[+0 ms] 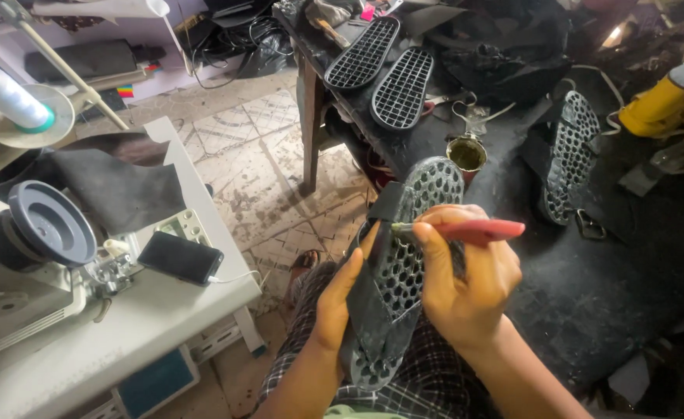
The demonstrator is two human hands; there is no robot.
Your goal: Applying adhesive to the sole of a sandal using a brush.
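A black perforated sole [404,256] is held over the lap, tilted, toe end up. It is gripped along its left edge by the left hand [340,299], grip closed on it. A red-handled brush [466,230] is pinched in the right hand [458,287] (bristle tip touching the sole's upper part). A small glue tin [467,154] sits on the dark surface [590,295] just beyond. More soles [381,74] are laid farther back. A phone [181,257] is seen on the white sewing surface [125,334].
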